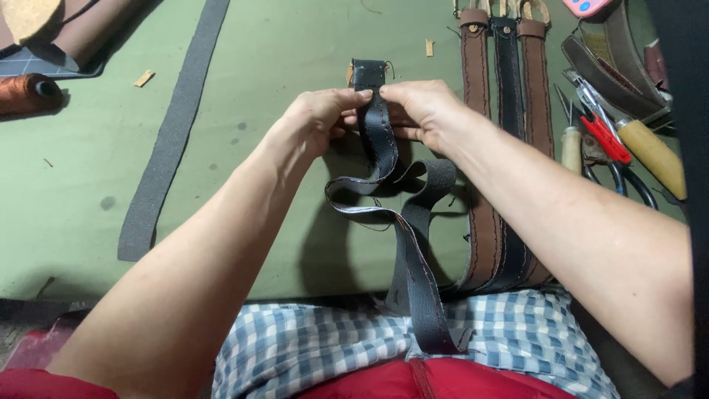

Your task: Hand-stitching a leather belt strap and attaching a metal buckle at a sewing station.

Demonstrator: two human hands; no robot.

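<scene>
A long dark grey leather strap with stitched edges loops over the green table and hangs down onto my lap. My left hand and my right hand both pinch the strap near its folded upper end, thumbs and fingers closed on it from either side. Reddish stitching runs along the strap's edge.
Three finished straps, two brown and one dark, lie side by side at the right. Tools lie further right: wooden-handled awls, red-handled snips, scissors. A grey felt strip crosses the left. A brown thread spool sits far left.
</scene>
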